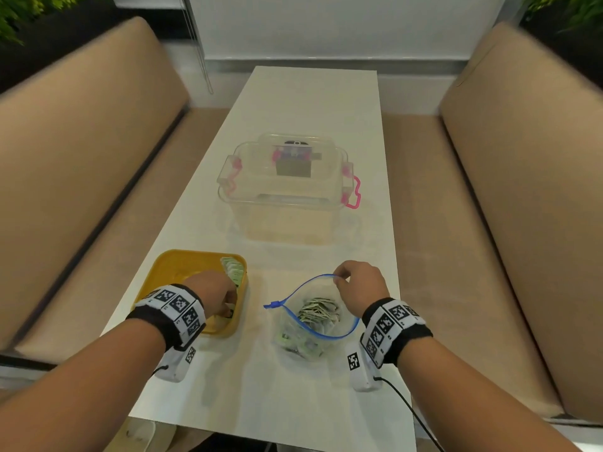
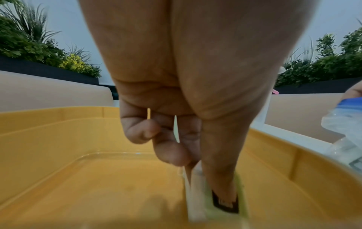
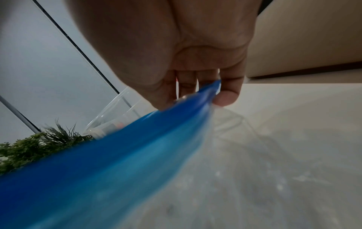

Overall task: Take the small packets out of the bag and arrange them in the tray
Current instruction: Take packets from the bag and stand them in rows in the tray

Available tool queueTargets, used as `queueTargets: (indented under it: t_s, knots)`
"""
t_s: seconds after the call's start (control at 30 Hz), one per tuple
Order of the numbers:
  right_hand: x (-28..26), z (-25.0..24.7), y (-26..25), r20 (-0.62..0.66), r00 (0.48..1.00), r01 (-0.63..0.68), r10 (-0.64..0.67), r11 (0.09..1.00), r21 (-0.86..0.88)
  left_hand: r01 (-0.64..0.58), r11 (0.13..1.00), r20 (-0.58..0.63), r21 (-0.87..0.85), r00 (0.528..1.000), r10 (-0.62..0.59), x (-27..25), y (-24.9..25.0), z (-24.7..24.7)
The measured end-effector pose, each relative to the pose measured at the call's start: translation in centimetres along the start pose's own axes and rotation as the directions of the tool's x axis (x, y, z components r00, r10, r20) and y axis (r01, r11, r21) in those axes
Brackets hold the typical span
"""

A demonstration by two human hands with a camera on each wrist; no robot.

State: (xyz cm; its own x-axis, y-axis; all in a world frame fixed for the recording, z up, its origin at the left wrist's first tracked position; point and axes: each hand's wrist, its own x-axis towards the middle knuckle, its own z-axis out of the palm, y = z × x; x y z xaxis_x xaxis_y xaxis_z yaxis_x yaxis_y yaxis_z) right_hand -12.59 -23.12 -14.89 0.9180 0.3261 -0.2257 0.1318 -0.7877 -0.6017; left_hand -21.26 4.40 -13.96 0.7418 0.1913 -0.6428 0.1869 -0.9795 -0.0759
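A yellow tray [image 1: 163,265] [image 2: 98,178] sits at the table's near left, with a row of green-and-white packets [image 1: 233,270] standing along its right wall. My left hand [image 1: 215,291] [image 2: 195,162] is down inside the tray, fingers curled and thumb pressed on a packet [image 2: 197,201] at the row's near end. To the right lies a clear zip bag [image 1: 293,347] with a blue rim [image 3: 117,155]; several packets [image 1: 318,311] are inside. My right hand [image 1: 359,285] [image 3: 195,96] pinches the far side of the rim and holds the mouth up and wide.
A clear lidded box [image 1: 284,184] [image 3: 117,111] with pink latches stands mid-table beyond the tray and bag. Tan cushioned benches [image 1: 81,158] flank the narrow white table [image 1: 310,93]. A black cable [image 1: 411,409] trails from my right wrist over the near edge.
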Motion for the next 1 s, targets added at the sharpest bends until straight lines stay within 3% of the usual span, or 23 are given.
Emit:
queueTargets:
  t_s: [0.1, 0.17, 0.27, 0.4, 0.53, 0.63, 0.73, 0.8, 0.9, 1.0]
  knots:
    - [0.4, 0.1, 0.0, -0.025, 1.0, -0.017, 0.018, 0.999, 0.037, 0.004, 0.997, -0.063, -0.073, 0.998, -0.009, -0.2, -0.4, -0.9]
    - [0.5, 0.4, -0.1, -0.038, 0.999, -0.02, 0.022, 0.998, 0.065, -0.02, 0.991, -0.203, -0.135, 0.979, -0.008, -0.5, -0.6, -1.9]
    - [0.7, 0.6, -0.3, -0.046, 0.999, -0.011, 0.016, 0.996, 0.093, -0.106, 0.958, -0.443, -0.268, 0.896, -0.025, -1.5, 0.5, -3.2]
    - [0.9, 0.5, -0.5, -0.038, 0.999, -0.002, 0.007, 0.994, 0.108, -0.357, 0.876, -0.569, -0.325, 0.813, 0.12, -3.0, 4.6, -4.1]
    - [1.3, 0.4, -0.4, -0.047, 0.999, 0.009, -0.002, 0.991, 0.136, -0.531, 0.81, -0.546, -0.25, 0.768, 0.336, -2.9, 8.4, -3.7]
    - [1.5, 0.4, -0.2, -0.058, 0.998, 0.0, 0.01, 0.987, 0.16, -0.542, 0.829, -0.445, -0.138, 0.782, 0.437, -1.8, 11.0, -3.0]
    - [1.5, 0.5, 0.0, -0.072, 0.997, 0.002, 0.013, 0.979, 0.203, -0.446, 0.892, -0.321, 0.067, 0.837, 0.443, -0.6, 12.6, -2.4]
    - [1.4, 0.5, 0.1, -0.062, 0.998, 0.007, 0.007, 0.976, 0.219, -0.396, 0.904, -0.301, 0.159, 0.853, 0.426, 0.1, 13.0, -2.3]
    - [1.2, 0.4, 0.3, -0.002, 0.999, 0.039, -0.039, 0.978, 0.205, -0.393, 0.912, -0.326, 0.119, 0.852, 0.41, 0.5, 12.8, -2.6]
    - [1.1, 0.2, 0.6, 0.057, 0.996, 0.061, -0.072, 0.983, 0.173, -0.434, 0.899, -0.402, -0.055, 0.834, 0.377, 0.4, 12.0, -3.5]
